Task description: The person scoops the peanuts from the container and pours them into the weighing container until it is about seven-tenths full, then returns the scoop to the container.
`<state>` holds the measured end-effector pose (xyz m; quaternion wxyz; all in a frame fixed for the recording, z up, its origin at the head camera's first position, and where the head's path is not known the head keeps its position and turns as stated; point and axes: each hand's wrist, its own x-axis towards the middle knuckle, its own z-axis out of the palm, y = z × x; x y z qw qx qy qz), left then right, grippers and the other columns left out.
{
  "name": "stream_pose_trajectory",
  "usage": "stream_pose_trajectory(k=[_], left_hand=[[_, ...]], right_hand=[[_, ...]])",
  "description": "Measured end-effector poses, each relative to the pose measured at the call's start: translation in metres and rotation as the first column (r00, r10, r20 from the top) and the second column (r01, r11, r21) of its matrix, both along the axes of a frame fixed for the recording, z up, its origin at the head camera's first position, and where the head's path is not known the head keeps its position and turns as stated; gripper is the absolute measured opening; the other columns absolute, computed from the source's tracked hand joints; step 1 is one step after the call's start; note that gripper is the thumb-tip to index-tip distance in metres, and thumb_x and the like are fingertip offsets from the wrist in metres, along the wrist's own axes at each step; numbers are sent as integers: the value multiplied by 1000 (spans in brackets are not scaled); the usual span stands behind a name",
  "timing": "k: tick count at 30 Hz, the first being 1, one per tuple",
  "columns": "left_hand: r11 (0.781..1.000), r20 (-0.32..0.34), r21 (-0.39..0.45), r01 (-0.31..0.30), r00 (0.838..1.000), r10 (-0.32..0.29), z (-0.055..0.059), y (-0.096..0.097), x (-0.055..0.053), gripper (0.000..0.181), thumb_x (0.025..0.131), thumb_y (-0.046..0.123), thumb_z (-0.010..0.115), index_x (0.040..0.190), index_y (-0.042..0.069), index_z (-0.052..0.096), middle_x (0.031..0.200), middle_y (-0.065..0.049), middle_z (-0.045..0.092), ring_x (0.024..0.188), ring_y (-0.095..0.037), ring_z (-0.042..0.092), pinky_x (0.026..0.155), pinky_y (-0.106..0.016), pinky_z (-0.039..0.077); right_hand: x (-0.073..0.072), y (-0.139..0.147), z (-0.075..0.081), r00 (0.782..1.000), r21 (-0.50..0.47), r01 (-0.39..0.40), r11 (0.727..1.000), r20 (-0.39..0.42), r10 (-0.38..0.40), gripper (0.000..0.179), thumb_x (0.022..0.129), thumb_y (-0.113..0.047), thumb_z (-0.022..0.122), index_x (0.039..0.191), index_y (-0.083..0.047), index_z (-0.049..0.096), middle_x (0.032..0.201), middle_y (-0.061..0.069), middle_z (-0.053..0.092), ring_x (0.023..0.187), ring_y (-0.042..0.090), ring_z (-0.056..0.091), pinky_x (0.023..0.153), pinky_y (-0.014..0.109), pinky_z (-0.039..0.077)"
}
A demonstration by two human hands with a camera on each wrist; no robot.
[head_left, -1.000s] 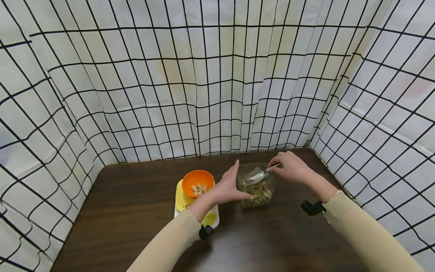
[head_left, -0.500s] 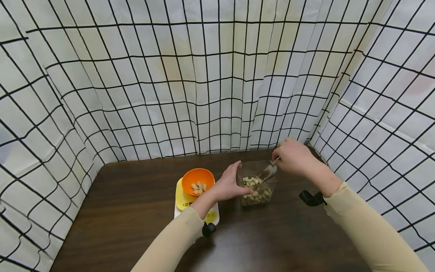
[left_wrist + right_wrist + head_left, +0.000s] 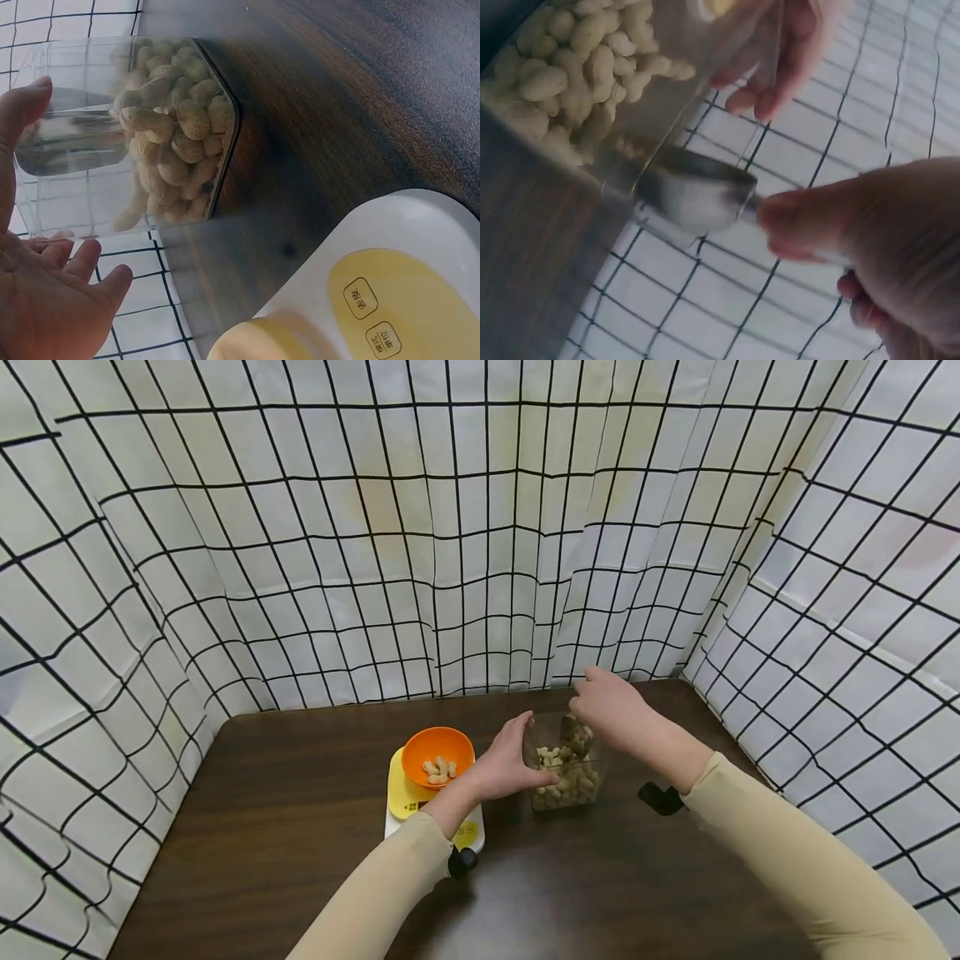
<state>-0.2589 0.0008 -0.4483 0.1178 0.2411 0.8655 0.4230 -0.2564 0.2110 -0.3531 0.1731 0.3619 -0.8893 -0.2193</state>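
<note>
A clear plastic container (image 3: 549, 728) with peanuts (image 3: 176, 142) in its lower part stands on the table. My left hand (image 3: 504, 765) holds it from the left, thumb along the near wall and fingers at the far left side. From the right, my right hand (image 3: 613, 708) grips the handle of a metal scoop (image 3: 697, 196). The scoop is tilted down inside the container, its mouth at the peanuts. Left of the container, an orange bowl (image 3: 426, 740) with several peanuts sits on a yellow and white kitchen scale (image 3: 400, 793), partly hidden by my left forearm.
The dark wooden table (image 3: 285, 827) extends to the left and in front of the container. A white curtain with black grid lines (image 3: 375, 568) closes off the back and both sides, near the table's far edge.
The right hand first drew the scoop up and right, then moved back left, turning the scoop steeply down into the peanuts. The left hand stays on the container.
</note>
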Motion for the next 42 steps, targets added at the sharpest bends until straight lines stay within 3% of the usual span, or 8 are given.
stream_pose_trajectory(k=[5,11,14,20,24,29,36,42], left_hand=[[1000,5,-7,0,1000,0,-2,0,1,111,85,41,83,164,12,12,165,-9,25,151,-29,24,117,-50,31],[1000,12,1,-3,1000,3,-2,1,3,112,84,44,83,165,14,12,165,-9,24,151,-29,24,117,-51,32],[1000,10,-1,-9,1000,9,-1,0,3,112,84,40,84,165,13,12,164,-10,25,151,-29,25,116,-51,32],[1000,-1,10,4,1000,-4,0,0,1,111,85,39,84,164,12,11,163,-11,26,149,-29,29,115,-50,34],[1000,-5,14,7,1000,-6,0,0,0,111,85,39,84,164,11,12,163,-11,27,148,-29,29,116,-49,34],[1000,-3,0,8,1000,-8,-1,0,0,113,84,43,84,164,12,12,163,-10,28,148,-28,30,116,-49,34],[1000,-4,-6,-3,1000,3,-1,0,-2,113,84,44,84,165,14,11,164,-9,26,150,-28,28,116,-50,33],[1000,3,-14,-8,1000,8,-2,0,-1,115,83,47,84,165,13,10,164,-9,26,150,-29,28,116,-50,32]], right_hand=[[2,14,-10,979,-182,-133,974,128,157,7,83,-9,84,89,-12,80,81,0,64,72,19,46,72,36,38],[2,32,-6,980,-317,15,948,194,49,7,90,-5,77,93,-11,80,88,2,64,80,21,47,74,37,45],[1,33,-3,987,-293,48,955,160,0,8,91,-4,77,94,-10,80,89,4,64,79,23,47,73,37,46],[-5,19,-10,999,-80,-47,996,-20,45,10,83,-3,84,89,-9,78,86,8,64,75,24,45,68,36,43],[-13,14,-12,996,-103,-42,994,76,50,7,86,-5,82,92,-9,80,86,7,64,76,23,45,69,36,43],[-16,25,-9,955,-263,55,963,294,25,9,90,-4,75,92,-10,80,86,2,63,78,21,48,77,41,45],[-21,36,-20,915,-343,94,935,399,55,8,93,-8,74,98,-10,80,91,0,64,80,19,45,74,37,39],[-22,48,-22,842,-442,191,876,533,85,8,91,-13,78,98,-16,79,93,-7,64,85,16,52,80,41,41]])
